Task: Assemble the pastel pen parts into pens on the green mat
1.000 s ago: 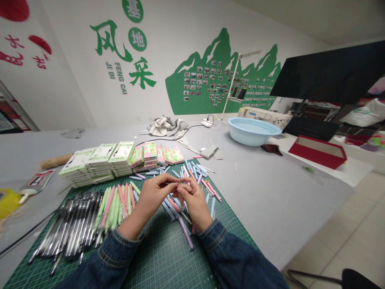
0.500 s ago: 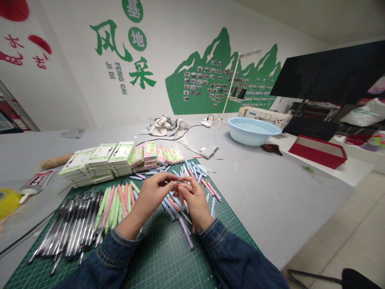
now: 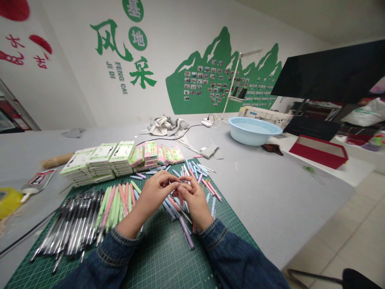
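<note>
My left hand point(image 3: 158, 190) and my right hand point(image 3: 195, 198) meet above the green cutting mat point(image 3: 162, 257), fingertips touching. A small coral-pink pen point(image 3: 181, 198) shows between the fingers of my right hand, partly covered. The thumb and fingers of my left hand pinch at its upper end, which the fingers hide. Under and around both hands lie loose pens, mostly blue, with a lilac pen point(image 3: 186, 233) just below. To the left, green and coral pens point(image 3: 116, 204) lie in a row beside many clear, black-gripped pens point(image 3: 70, 224).
Stacked white-green boxes point(image 3: 99, 158) and pink-green boxes point(image 3: 150, 152) stand behind the pens. Farther back are grey cloth scraps point(image 3: 165, 125), a cable and a blue basin point(image 3: 254, 130). A glue tube point(image 3: 38, 180) and yellow tape point(image 3: 9, 200) lie left; a red box point(image 3: 319, 151) stands right.
Both hands stay almost in the same place. The fingers have shifted slightly around the coral-pink pen, and a red spot at the fingertips is now covered.
</note>
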Available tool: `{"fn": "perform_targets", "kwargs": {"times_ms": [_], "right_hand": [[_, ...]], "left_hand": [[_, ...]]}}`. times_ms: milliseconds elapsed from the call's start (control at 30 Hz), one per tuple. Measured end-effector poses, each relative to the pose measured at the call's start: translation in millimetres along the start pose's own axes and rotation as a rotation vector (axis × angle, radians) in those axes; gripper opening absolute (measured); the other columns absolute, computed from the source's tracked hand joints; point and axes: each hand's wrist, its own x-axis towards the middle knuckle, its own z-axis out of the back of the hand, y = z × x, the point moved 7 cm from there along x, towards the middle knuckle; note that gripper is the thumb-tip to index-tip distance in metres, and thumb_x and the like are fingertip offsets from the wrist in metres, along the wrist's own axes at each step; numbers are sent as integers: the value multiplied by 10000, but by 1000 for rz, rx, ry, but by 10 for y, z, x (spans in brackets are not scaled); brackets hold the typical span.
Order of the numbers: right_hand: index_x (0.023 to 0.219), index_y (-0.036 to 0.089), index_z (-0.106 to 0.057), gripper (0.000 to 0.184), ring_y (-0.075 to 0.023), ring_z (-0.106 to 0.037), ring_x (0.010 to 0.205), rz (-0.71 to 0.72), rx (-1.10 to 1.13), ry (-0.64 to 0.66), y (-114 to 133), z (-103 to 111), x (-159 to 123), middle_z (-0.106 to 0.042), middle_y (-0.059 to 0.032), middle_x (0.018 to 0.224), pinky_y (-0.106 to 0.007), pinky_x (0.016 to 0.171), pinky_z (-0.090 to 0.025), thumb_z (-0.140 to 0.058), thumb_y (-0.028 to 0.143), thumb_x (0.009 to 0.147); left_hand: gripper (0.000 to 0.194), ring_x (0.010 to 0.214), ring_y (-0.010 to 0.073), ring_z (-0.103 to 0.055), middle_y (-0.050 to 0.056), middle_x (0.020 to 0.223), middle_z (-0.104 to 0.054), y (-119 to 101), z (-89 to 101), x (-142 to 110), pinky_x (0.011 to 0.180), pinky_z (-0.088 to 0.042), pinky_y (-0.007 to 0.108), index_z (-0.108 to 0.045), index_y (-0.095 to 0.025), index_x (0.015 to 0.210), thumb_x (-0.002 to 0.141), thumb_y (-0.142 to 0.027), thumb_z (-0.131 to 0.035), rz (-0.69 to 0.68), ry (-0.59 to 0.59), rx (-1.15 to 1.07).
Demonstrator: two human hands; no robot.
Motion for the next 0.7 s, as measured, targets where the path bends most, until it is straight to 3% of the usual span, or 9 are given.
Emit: {"fn": "perform_targets", "kwargs": {"times_ms": [233, 367, 567, 700], "right_hand": [[919, 179, -594, 179, -179, -662, 774, 16, -51, 17, 8, -19, 16, -697, -32, 839, -338, 778, -506, -651, 262, 771], [884, 162, -620, 133, -189, -660, 785, 34, -95, -24, 8, 28, 24, -697, -47, 809, -346, 789, -497, -637, 247, 782], [881, 167, -607, 127, -175, -656, 739, 40, -87, -47, -14, 55, 18, -694, -39, 792, -331, 757, -493, -637, 224, 771], [876, 169, -606, 136, -183, -657, 757, 42, -87, -47, -9, 46, 15, -690, -40, 796, -330, 759, -489, -642, 241, 767]], "left_hand": [[181, 784, 163, -578, 22, 839, -646, 20, 4, 5, 669, -415, 246, -683, -217, 833, 802, -351, -564, 38, -8, 15], [201, 761, 169, -609, 14, 812, -680, 159, 155, 18, 663, -412, 248, -657, -209, 834, 794, -365, -536, 187, -30, 144], [171, 625, 206, -621, 38, 558, -640, 643, 268, -167, 579, -383, 263, -625, -196, 594, 709, -287, -539, 449, 239, 590], [133, 808, 276, -651, 123, 708, -696, 920, 151, -309, 725, -429, 320, -634, -184, 549, 657, -232, -573, 439, 325, 783]]}}
